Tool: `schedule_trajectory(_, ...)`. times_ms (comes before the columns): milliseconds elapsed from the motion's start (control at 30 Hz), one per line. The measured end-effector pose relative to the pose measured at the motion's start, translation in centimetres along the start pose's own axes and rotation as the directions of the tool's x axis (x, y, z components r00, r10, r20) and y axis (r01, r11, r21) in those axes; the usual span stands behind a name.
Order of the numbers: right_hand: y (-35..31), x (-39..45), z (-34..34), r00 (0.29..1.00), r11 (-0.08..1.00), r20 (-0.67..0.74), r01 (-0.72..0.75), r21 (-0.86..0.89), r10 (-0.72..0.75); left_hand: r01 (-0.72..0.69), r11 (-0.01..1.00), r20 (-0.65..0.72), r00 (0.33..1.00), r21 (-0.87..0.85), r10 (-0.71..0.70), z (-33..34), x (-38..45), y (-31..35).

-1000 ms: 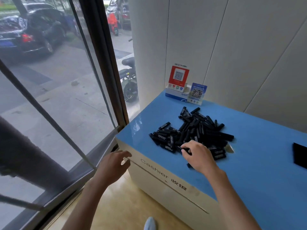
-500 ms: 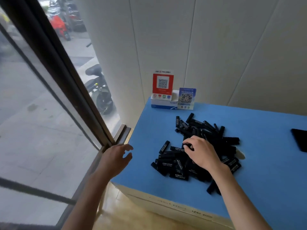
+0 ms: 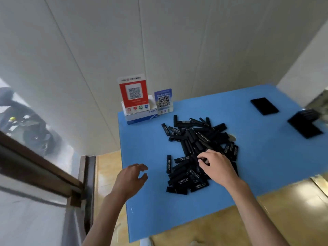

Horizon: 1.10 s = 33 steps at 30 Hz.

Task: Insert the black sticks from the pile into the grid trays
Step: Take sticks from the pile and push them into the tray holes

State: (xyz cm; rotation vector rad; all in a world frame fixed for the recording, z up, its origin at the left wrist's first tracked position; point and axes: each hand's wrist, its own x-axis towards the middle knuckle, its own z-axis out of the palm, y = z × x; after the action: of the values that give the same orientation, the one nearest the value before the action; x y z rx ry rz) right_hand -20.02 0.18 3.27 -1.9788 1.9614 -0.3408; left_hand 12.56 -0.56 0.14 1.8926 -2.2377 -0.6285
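A pile of black sticks with white lettering lies in the middle of the blue table top. My right hand rests on the near side of the pile, its fingertips curled and pinching one black stick. My left hand hovers over the table's left edge with loosely spread fingers, holding nothing and apart from the pile. Two flat black trays lie at the far right: one farther back, the other close to the right edge, partly cut off.
A red QR-code sign and a blue QR-code sign stand against a white-and-blue box at the table's back left corner. White wall panels rise behind. A window frame runs along the left.
The view has swung right, bringing two black trays into sight. My left hand moved from the counter's edge to above the blue top. My right hand stayed on the pile.
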Motion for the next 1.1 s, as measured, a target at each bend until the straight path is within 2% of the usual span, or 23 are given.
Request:
schedule_trajectory(167,0.5,-2.5,0.7,0.99,0.991,-0.023,-0.137,-0.013,0.136,-0.094,0.995,0.057,0.994,0.016,0.093,0.7,2.8,-0.1)
schedule_trajectory(400,1.9,-3.4,0.5,0.974,0.974,-0.038,-0.225,0.01,0.225,-0.031,0.999,0.18,0.983,0.034,0.024,3.2,6.2,3.1)
schedule_trajectory(567,3.2,-4.0,0.8,0.969,0.97,-0.034,-0.243,0.028,0.244,0.024,1.0,0.185,0.982,0.011,-0.026,4.7,7.7,6.2)
schedule_trajectory(733,4.8,-4.8,0.8,0.963,0.963,-0.031,-0.268,0.024,0.268,-0.076,0.991,0.308,0.951,0.113,0.038,6.2,7.5,8.5)
schedule_trajectory(1100,5.8,-4.2,0.3,0.969,0.969,-0.031,-0.243,0.044,0.245,-0.085,0.993,0.247,0.967,0.086,0.062,6.9,8.6,7.5)
